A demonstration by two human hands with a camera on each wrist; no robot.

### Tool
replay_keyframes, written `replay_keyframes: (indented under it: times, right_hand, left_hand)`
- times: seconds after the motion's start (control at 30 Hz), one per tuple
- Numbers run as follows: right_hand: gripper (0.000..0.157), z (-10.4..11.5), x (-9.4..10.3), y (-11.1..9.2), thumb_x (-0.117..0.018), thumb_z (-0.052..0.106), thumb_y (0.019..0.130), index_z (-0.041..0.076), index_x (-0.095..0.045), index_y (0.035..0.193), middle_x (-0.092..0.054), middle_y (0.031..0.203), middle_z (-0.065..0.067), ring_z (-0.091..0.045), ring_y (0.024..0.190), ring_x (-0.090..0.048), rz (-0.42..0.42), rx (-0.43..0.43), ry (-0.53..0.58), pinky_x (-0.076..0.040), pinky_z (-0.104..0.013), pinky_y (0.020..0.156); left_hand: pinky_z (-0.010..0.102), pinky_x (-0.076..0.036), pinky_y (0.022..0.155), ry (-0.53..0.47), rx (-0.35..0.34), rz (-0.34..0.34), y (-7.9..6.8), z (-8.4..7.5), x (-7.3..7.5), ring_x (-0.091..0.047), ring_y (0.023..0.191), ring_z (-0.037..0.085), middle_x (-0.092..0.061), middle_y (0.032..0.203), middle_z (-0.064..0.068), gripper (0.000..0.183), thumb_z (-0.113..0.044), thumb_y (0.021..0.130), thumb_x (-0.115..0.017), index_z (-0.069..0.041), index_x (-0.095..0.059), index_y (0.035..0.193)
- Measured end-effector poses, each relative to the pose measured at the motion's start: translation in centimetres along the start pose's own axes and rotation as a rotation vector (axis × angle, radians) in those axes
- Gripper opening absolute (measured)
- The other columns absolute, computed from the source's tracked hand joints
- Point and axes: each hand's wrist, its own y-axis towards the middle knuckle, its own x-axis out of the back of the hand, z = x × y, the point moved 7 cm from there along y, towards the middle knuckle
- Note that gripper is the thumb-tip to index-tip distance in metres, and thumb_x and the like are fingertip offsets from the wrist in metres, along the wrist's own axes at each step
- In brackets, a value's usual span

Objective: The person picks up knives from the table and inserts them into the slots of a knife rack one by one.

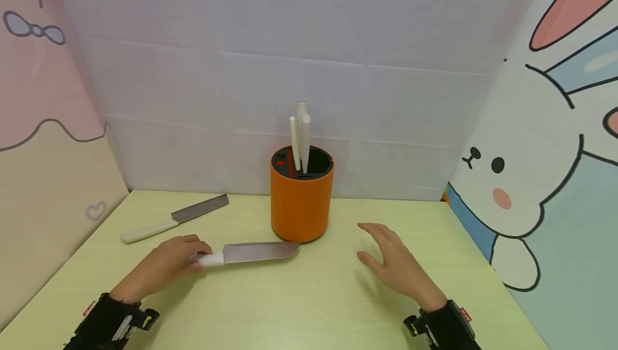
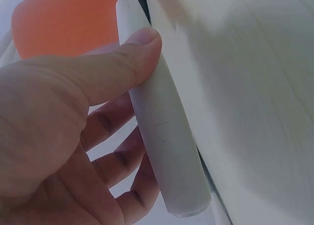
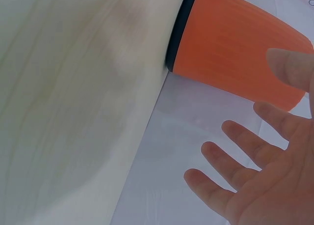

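My left hand (image 1: 166,264) grips the white handle (image 2: 167,136) of a broad kitchen knife (image 1: 260,252), thumb on one side and fingers curled round the other. Its blade points right, and the tip overlaps the foot of the orange knife block (image 1: 301,208) in the head view. To the right of the block, my right hand (image 1: 398,264) holds nothing, its fingers spread and relaxed. Behind the left hand a cleaver (image 1: 200,209) with a white handle lies on the table.
Several white-handled utensils (image 1: 303,135) stand in the block's black slotted top. The pale wooden table (image 1: 289,307) meets a white backdrop (image 1: 217,97) behind the block. Panels with cartoon animals (image 1: 531,178) border both sides.
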Motion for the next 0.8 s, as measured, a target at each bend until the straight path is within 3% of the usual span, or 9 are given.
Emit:
replay_keyframes:
  times: [0.53,0.8]
  right_hand:
    - [0.056,0.4,0.1,0.1,-0.064,0.031,0.093,0.019,-0.04,0.143,-0.04,0.142,-0.002,-0.022,0.128,-0.037,-0.01,0.009,-0.004,-0.039,-0.05,0.1]
    - [0.057,0.3,0.2,0.0,-0.064,0.031,0.093,0.018,-0.04,0.143,-0.04,0.142,-0.001,-0.022,0.128,-0.036,-0.008,0.001,-0.009,-0.039,-0.05,0.1]
  left_hand:
    - [0.029,-0.051,0.069,-0.047,-0.051,0.018,3.8,-3.9,-1.9,-0.052,0.078,0.006,-0.057,0.09,-0.012,0.031,-0.019,0.072,-0.083,-0.021,-0.068,0.099]
    - [0.028,-0.05,0.069,-0.059,-0.052,0.07,5.7,-5.9,-3.3,-0.051,0.078,0.006,-0.057,0.091,-0.011,0.027,-0.021,0.075,-0.081,-0.021,-0.068,0.099]
